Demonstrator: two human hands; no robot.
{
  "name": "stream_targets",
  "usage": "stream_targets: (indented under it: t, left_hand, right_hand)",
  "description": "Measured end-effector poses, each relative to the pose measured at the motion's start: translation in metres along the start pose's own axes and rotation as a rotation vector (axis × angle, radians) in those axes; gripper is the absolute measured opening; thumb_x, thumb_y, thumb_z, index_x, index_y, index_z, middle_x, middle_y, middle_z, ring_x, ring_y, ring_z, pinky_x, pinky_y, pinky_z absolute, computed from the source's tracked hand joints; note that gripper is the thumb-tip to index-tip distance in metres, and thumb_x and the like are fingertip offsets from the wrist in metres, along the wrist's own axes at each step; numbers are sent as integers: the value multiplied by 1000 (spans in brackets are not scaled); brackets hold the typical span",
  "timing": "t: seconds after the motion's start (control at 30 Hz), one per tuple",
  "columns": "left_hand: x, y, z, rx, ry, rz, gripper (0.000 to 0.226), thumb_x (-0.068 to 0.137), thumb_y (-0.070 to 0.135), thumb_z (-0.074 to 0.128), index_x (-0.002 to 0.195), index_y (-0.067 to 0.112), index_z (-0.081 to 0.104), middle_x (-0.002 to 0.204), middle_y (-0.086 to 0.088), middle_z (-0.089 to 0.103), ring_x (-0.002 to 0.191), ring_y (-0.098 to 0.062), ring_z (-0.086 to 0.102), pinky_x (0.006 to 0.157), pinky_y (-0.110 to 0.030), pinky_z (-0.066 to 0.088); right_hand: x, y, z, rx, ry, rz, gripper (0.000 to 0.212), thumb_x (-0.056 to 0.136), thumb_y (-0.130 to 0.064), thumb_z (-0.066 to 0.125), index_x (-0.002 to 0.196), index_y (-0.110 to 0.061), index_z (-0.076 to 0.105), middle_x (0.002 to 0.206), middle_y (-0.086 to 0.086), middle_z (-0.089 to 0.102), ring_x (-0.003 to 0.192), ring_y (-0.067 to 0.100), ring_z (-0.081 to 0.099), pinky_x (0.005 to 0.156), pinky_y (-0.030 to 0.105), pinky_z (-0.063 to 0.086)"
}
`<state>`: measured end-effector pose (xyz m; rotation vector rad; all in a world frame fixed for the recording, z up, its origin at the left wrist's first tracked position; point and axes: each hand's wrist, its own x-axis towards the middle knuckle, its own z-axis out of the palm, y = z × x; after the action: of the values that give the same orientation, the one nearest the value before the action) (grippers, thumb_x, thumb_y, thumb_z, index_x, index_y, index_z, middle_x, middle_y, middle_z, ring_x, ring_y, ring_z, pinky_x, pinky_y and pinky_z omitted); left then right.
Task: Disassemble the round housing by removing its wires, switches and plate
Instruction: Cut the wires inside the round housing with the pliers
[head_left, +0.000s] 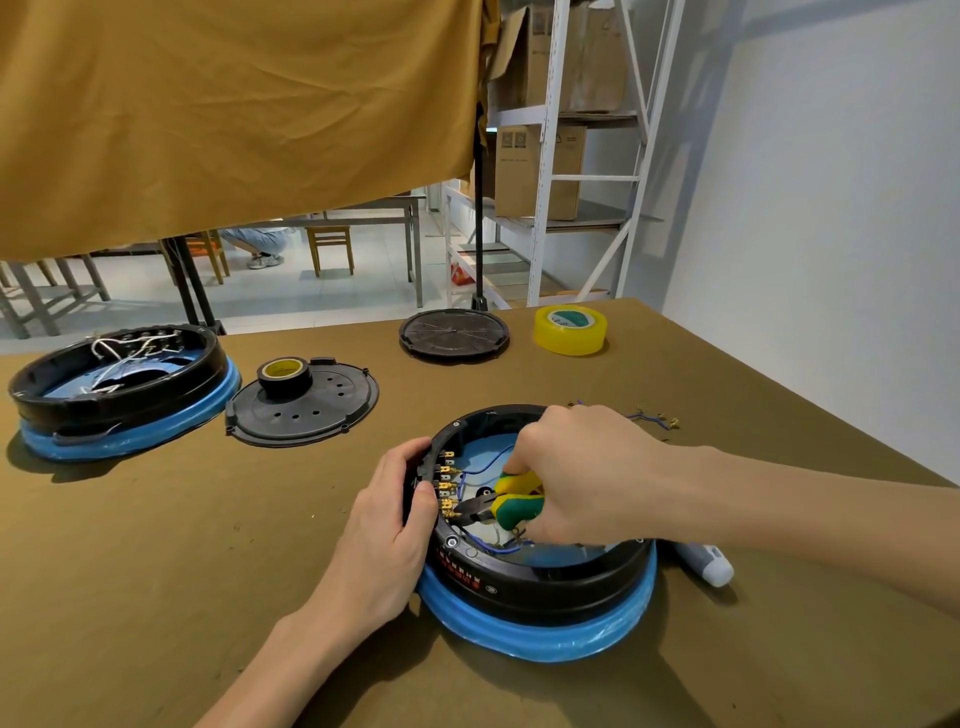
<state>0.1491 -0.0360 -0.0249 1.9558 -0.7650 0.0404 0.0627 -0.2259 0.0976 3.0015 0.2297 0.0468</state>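
A round black housing (540, 577) with a blue-wrapped base sits on the table in front of me. Brass switch terminals (448, 488) line its inner left wall, and blue wires (496, 545) run across its inside. My left hand (395, 525) grips the housing's left rim from outside. My right hand (582, 467) reaches into the housing and holds yellow-and-green pliers (511, 499). The pliers' dark jaws point left and touch the lowest terminal. My right hand hides the middle of the housing.
A second housing (119, 389) with white wires stands at the far left. Beside it lies a black plate (306, 405) with a black tape roll (284, 376) on it. Another plate (454, 332), yellow tape (570, 330), loose wires (649, 415) and a white tool (709, 564) lie around.
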Motion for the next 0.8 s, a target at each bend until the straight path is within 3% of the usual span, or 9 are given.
stream_targets:
  t: [0.07, 0.17, 0.23, 0.33, 0.4, 0.53, 0.67, 0.8]
  left_hand:
    - [0, -2, 0, 6, 7, 5, 59, 96, 61, 28, 149, 37, 35, 135, 21, 55, 123, 5, 53, 103, -31, 50]
    - [0, -3, 1, 10, 7, 13, 58, 96, 60, 28, 149, 36, 35, 135, 20, 55, 123, 5, 53, 103, -29, 49]
    - [0, -3, 1, 9, 5, 15, 59, 96, 60, 28, 149, 36, 36, 135, 21, 56, 123, 5, 53, 103, -29, 49]
    - [0, -4, 1, 4, 7, 22, 58, 96, 61, 29, 148, 36, 37, 133, 24, 55, 122, 7, 53, 100, -24, 50]
    - [0, -4, 1, 2, 9, 27, 56, 96, 61, 29, 146, 38, 37, 132, 28, 54, 122, 9, 52, 99, -20, 50]
    - [0, -6, 1, 13, 5, 17, 60, 96, 62, 28, 149, 36, 35, 136, 20, 55, 124, 3, 53, 104, -33, 49]
    - [0, -7, 1, 14, -2, 21, 55, 96, 65, 28, 145, 42, 35, 134, 26, 54, 124, 4, 53, 103, -32, 51]
    - [0, -7, 1, 32, 0, 28, 57, 96, 65, 27, 147, 41, 34, 132, 29, 54, 122, 7, 53, 102, -28, 49]
  right_hand:
    - [-2, -3, 3, -90, 61, -79, 30, 83, -50, 71, 91, -23, 61, 79, -3, 57, 72, 26, 58, 57, 30, 40]
    - [-1, 5, -5, 118, -71, 15, 41, 78, -48, 77, 110, -22, 73, 89, 0, 68, 72, 23, 62, 54, 38, 49]
    - [0, 8, -6, 184, -104, 46, 42, 77, -49, 78, 109, -22, 74, 88, -1, 69, 74, 23, 63, 56, 39, 51]
    - [-5, 1, 7, -115, 75, -124, 31, 86, -51, 68, 96, -22, 65, 76, -5, 50, 72, 23, 56, 53, 29, 34]
    - [-7, -1, 10, -164, 102, -162, 32, 88, -51, 65, 96, -21, 64, 77, -5, 49, 71, 21, 54, 50, 28, 30]
    - [-5, 13, 3, 172, -31, 8, 45, 78, -49, 75, 114, -21, 74, 84, 0, 72, 66, 12, 59, 57, 33, 55]
    - [-8, 7, 13, 6, 67, -88, 34, 83, -54, 68, 103, -26, 71, 83, -4, 65, 75, 21, 61, 61, 33, 53]
    - [-5, 14, 9, 192, -30, 29, 46, 78, -49, 74, 112, -18, 74, 88, 2, 73, 68, 12, 58, 61, 38, 57]
